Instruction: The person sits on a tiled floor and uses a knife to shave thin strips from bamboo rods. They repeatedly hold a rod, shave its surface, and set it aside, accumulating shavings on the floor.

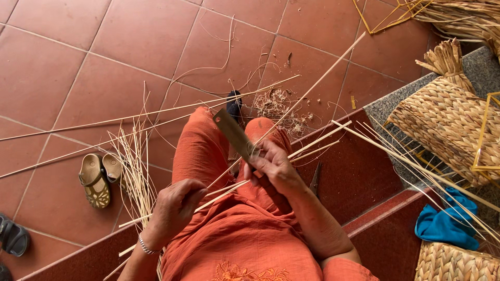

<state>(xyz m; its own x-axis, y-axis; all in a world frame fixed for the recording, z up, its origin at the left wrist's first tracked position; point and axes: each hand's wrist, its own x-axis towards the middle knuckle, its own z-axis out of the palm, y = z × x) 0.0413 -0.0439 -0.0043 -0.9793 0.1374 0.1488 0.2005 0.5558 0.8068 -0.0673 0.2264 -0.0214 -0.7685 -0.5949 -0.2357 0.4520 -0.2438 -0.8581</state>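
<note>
I sit on a red step in orange clothes, looking down at my lap. My right hand (pixel 273 167) grips the handle of a broad flat knife (pixel 234 133) whose blade points up and left over my knees. My left hand (pixel 176 205) pinches thin pale cane strips (pixel 225 190) that run from my left side toward the knife. One long strip (pixel 312 87) goes on past the blade, up and right across the tiled floor.
Several long cane strips (pixel 94 122) lie across the red tiles, with a bundle of short ones (pixel 136 166) by my left knee and shavings (pixel 278 101) ahead. Sandals (pixel 98 177) sit at left. Woven baskets (pixel 448 117), a yellow wire frame (pixel 482 138) and blue cloth (pixel 445 221) are at right.
</note>
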